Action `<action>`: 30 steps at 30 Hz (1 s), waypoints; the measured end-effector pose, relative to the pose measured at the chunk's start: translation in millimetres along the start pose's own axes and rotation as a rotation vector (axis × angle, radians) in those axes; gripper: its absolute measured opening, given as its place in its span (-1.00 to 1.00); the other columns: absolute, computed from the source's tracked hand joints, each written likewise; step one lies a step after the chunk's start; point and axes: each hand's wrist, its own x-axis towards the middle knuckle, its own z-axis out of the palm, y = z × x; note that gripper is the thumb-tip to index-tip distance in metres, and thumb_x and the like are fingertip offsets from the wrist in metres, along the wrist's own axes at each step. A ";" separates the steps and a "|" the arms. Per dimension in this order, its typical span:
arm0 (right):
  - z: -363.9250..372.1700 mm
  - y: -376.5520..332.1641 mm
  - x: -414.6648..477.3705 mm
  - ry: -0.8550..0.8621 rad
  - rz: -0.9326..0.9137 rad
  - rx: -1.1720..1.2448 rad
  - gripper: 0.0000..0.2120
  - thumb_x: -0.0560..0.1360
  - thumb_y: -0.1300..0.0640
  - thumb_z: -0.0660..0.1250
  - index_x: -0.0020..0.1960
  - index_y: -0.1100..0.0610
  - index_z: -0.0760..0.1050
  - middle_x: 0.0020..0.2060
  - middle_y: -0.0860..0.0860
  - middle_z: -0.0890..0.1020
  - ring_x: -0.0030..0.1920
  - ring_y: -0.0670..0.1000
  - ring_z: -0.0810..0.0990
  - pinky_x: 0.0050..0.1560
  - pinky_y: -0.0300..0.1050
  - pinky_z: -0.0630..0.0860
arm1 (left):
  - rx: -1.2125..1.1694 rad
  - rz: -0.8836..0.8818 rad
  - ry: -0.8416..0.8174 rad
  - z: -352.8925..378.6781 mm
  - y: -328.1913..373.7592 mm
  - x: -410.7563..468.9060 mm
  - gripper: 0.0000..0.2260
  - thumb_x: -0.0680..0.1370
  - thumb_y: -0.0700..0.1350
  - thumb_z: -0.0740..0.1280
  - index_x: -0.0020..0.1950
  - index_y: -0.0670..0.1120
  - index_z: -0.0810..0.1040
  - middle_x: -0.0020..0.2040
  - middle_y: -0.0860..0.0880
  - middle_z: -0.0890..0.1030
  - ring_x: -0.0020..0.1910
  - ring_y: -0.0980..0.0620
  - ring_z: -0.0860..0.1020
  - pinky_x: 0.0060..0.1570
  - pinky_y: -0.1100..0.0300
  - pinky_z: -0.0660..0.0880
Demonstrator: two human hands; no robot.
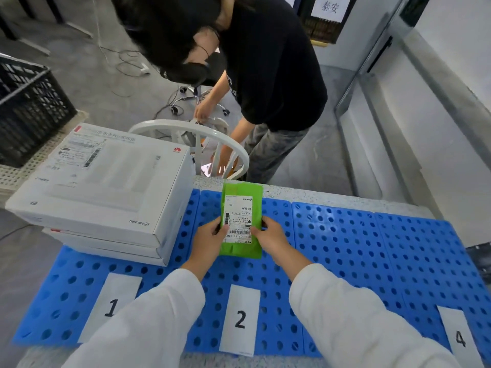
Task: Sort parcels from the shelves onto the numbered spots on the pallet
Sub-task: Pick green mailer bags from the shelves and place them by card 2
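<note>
Left hand (210,240), right hand (271,237) grip green parcel (241,193) over blue pallet (345,248).

Single head-worn wide-angle view: looks forward and steeply down, close over the blue pallet (345,248), centred on the green parcel (241,208); wearer's sleeves (159,314) enter from 6 o'clock, floor (93,75) recedes toward 12 o'clock.

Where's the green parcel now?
Head view, centre: the green plastic parcel is held by left hand and right hand over the blue perforated pallet, beyond paper label 2.
</note>
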 end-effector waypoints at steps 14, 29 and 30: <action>20.5 8.2 23.4 -0.092 0.019 -0.031 -0.65 0.59 0.25 0.24 0.37 0.15 0.41 0.29 0.08 0.53 0.26 0.11 0.51 0.25 -0.01 0.47 | 0.193 -0.043 -0.048 -10.5 -16.0 20.7 -0.68 0.60 -0.20 0.26 0.35 -0.03 0.50 0.18 -0.02 0.62 0.09 0.02 0.60 0.12 0.03 0.56; -89.8 -45.4 -28.3 -0.077 -0.288 -0.520 -0.60 0.64 0.11 0.12 0.47 0.14 0.30 0.44 0.04 0.35 0.08 0.04 0.56 0.04 -0.12 0.49 | 0.677 0.148 -0.085 -3.4 92.4 -14.9 -0.63 0.63 -0.04 0.18 0.43 -0.04 0.36 0.32 -0.05 0.49 -0.11 0.03 0.59 -0.12 0.17 0.51; -103.2 -50.2 -37.3 -0.049 -0.314 -0.544 -0.59 0.64 0.08 0.14 0.46 0.14 0.31 0.42 0.04 0.37 0.20 0.09 0.53 0.15 -0.07 0.45 | 0.756 0.194 -0.107 1.5 109.6 -21.5 -0.62 0.62 -0.01 0.18 0.44 -0.04 0.35 0.33 -0.05 0.48 -0.05 -0.02 0.60 -0.10 0.14 0.51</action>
